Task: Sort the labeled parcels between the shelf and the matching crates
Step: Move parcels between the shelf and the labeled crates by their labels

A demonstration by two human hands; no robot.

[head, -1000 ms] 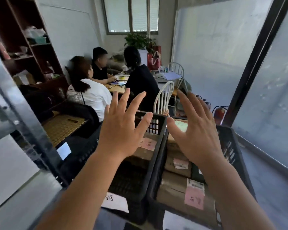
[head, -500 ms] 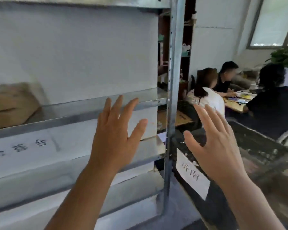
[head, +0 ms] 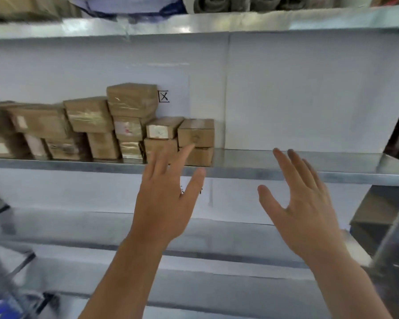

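Several brown taped cardboard parcels (head: 129,100) are stacked two and three high on the left half of a metal shelf (head: 286,166). My left hand (head: 164,199) is raised in front of the shelf edge, fingers spread, holding nothing. Its fingertips overlap the rightmost parcel stack (head: 196,134) in the image; whether they touch it I cannot tell. My right hand (head: 302,203) is open too, palm turned inward, in front of the bare right half of the shelf. No crates are in view.
A white back panel carries a boxed handwritten mark (head: 164,96) beside the top parcel. An upper shelf (head: 194,24) holds blurred goods. Lower metal shelves (head: 217,247) run below my hands. A metal upright (head: 392,245) stands at the right.
The view has swung from the black crates, past the shelf's end post, to face the shelf with the parcels. Both hands stayed open and empty throughout.
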